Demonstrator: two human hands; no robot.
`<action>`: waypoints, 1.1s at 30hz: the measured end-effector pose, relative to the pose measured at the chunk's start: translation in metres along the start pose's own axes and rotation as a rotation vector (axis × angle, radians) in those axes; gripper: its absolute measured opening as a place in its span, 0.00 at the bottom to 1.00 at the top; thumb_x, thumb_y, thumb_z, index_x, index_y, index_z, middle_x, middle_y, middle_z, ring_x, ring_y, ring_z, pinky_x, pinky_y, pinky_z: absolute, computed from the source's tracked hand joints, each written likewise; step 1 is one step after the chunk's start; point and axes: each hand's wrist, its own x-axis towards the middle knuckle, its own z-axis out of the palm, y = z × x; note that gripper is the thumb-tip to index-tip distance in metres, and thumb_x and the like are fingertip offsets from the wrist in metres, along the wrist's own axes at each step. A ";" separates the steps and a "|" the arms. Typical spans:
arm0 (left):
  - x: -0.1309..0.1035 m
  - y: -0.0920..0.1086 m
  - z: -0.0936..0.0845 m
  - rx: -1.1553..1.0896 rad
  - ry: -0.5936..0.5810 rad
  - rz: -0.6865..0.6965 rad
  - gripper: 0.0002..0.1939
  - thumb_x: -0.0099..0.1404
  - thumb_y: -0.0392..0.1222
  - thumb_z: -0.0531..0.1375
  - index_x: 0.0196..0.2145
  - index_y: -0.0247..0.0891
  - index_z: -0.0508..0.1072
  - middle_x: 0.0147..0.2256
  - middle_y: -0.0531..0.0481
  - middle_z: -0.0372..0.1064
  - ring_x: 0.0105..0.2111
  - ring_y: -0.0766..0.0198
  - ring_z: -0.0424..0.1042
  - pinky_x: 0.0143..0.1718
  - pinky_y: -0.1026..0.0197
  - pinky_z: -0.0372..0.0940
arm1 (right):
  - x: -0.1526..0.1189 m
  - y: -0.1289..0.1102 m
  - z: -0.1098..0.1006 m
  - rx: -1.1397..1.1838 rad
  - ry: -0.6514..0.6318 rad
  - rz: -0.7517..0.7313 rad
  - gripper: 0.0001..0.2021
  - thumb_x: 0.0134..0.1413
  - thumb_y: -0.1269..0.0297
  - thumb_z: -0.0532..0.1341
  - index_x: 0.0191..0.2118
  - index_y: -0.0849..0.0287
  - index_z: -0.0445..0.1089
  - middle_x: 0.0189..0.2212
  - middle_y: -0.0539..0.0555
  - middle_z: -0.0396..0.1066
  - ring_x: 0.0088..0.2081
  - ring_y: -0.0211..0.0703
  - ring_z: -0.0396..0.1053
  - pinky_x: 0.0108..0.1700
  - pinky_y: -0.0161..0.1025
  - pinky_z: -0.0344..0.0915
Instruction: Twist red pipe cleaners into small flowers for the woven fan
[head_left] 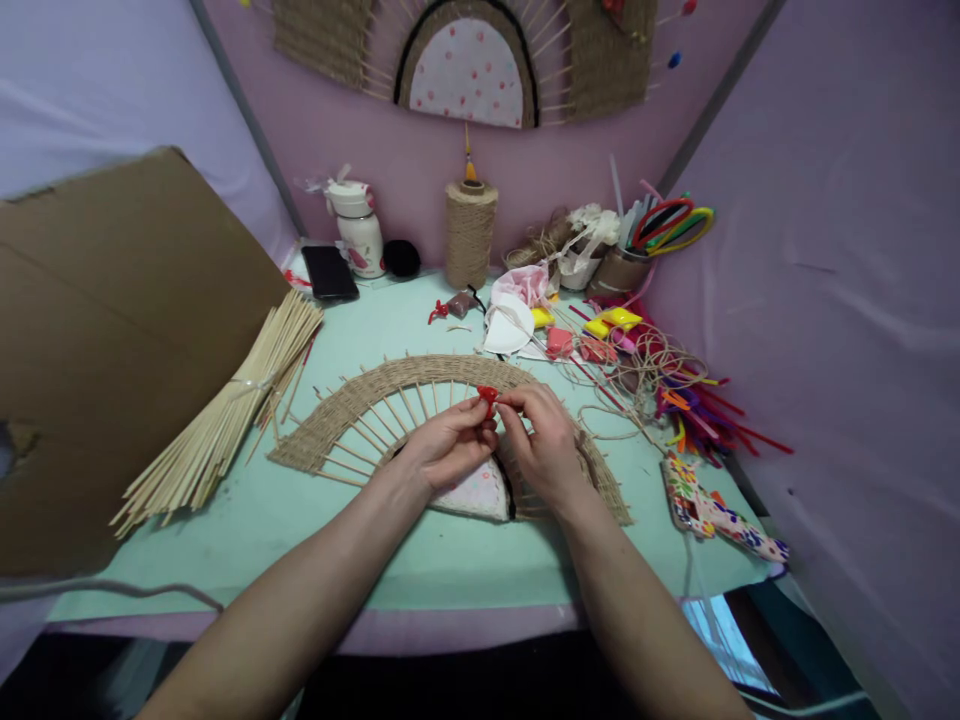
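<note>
A small red piece [487,393], too small to name for certain, sits between my fingertips above the table. My left hand [450,445] pinches it from the left, its thumb and fingers closed. From the right, my right hand [541,440] closes thumb and forefinger on its edge. Beneath both hands lies a fan-shaped panel of sticks woven with brown twine [352,400]. At its centre is a white half-round [476,495] with a dark border, partly hidden by my hands and wrists.
A stick bundle [217,420] lies left, beside a cardboard sheet [127,340]. Behind stand a bottle [360,235] and a twine spool [471,235]. Tangled twine [645,370], pipe cleaners [712,420] and a flower-patterned glue gun [709,510] lie right. A similar fan [322,40] hangs behind.
</note>
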 end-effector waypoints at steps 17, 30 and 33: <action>-0.020 0.031 0.012 0.966 -0.358 0.419 0.06 0.46 0.29 0.69 0.22 0.37 0.77 0.30 0.49 0.66 0.32 0.64 0.67 0.36 0.65 0.61 | 0.003 0.000 -0.010 1.317 -0.675 0.953 0.09 0.41 0.65 0.66 0.24 0.62 0.66 0.18 0.45 0.57 0.21 0.30 0.49 0.23 0.32 0.46; -0.001 0.012 0.001 0.110 0.043 0.196 0.03 0.55 0.31 0.64 0.27 0.33 0.73 0.27 0.49 0.70 0.29 0.69 0.69 0.34 0.65 0.64 | 0.002 -0.001 0.002 0.572 -0.032 0.559 0.15 0.54 0.52 0.59 0.40 0.58 0.69 0.33 0.52 0.68 0.32 0.39 0.63 0.32 0.36 0.61; -0.002 0.011 0.001 0.083 0.047 0.148 0.02 0.57 0.29 0.62 0.27 0.32 0.73 0.26 0.49 0.70 0.27 0.69 0.69 0.31 0.66 0.64 | 0.000 -0.005 0.003 0.228 0.053 0.248 0.12 0.53 0.59 0.62 0.43 0.57 0.68 0.39 0.55 0.68 0.39 0.43 0.65 0.40 0.41 0.64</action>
